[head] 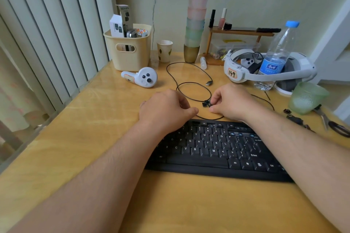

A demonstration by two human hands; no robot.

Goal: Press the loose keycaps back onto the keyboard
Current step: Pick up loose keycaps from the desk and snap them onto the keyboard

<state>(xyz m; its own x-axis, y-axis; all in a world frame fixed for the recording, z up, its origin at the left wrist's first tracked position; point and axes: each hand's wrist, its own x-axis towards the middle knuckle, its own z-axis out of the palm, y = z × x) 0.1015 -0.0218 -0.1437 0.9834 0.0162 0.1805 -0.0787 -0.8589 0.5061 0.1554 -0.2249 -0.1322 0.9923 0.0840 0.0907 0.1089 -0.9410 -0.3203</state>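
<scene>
Left of centre: left hand (164, 108) knuckles-up on the table (75, 138) just above the keyboard's top edge, fingers curled under and mostly hidden, so cannot tell whether holding anything; probably parked there for steadiness. Centre: black keyboard (214, 149) low in the frame, a few gaps in its upper rows awaiting caps. Just above it, a small cluster of loose keycaps (206, 103) inside a loop of thin cable (189, 73). Right of centre: right hand (230, 103) with fingertips pressed together, pinching at that cluster, likely picking one out for seating. Far right: more small black pieces (294, 119) beside scissors (333, 124).
</scene>
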